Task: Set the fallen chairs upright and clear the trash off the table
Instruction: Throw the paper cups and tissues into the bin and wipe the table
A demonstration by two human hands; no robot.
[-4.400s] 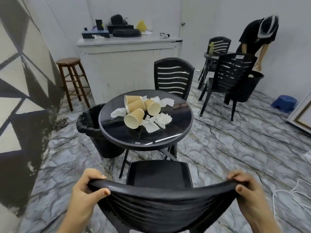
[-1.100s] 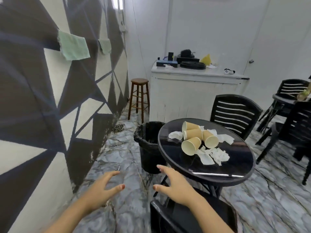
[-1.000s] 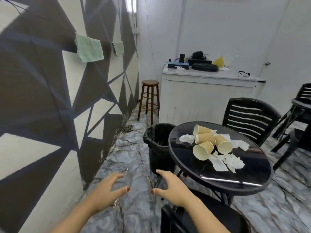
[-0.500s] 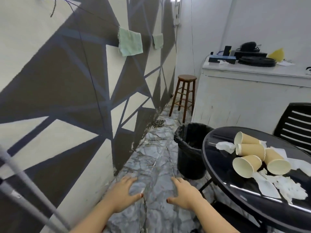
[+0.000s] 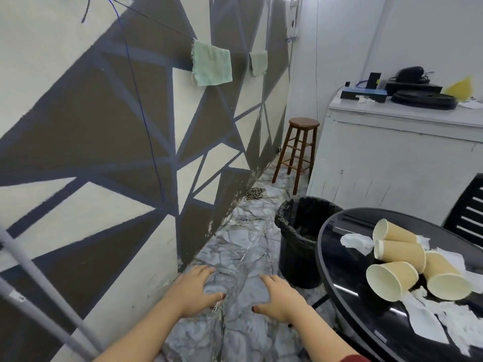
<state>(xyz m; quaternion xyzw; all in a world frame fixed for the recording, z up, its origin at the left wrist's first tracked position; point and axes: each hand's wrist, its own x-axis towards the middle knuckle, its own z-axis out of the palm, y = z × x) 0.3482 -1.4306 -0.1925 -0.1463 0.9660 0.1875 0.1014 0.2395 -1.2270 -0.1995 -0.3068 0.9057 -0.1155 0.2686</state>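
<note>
Trash [image 5: 407,278] lies heaped on the right part of the round black bench [image 5: 337,257]: four tan paper cups on their sides and crumpled white napkins among and under them. The nearest cup [image 5: 389,280] points its open mouth toward the camera and to the left, a second cup [image 5: 444,278] lies just beside it on the right, and two more cups [image 5: 397,240] lie behind, touching one another. One napkin [image 5: 356,240] sits at the left of the pile, and torn white paper [image 5: 428,320] spreads toward the near edge of the bench.

A black bin [image 5: 300,246] lined with a black bag stands on the marble floor [image 5: 243,231], just beside the left edge of the bench. A black slatted chair [image 5: 467,207] stands upright behind the bench at the right border of the view; only part of its back shows.

The left hand [image 5: 194,290] and the right hand [image 5: 279,293] are stretched out low in front, palms down, fingers spread loosely, thumbs turned toward each other. Neither has hold of anything, and both hang over bare floor, apart from the bench and the bin.

To the left runs a wall painted with dark and cream triangles, with two green cloths [image 5: 211,62] hanging on a line. A wooden stool [image 5: 300,150] stands in the far corner beside a white counter [image 5: 397,142] that carries dark devices.
</note>
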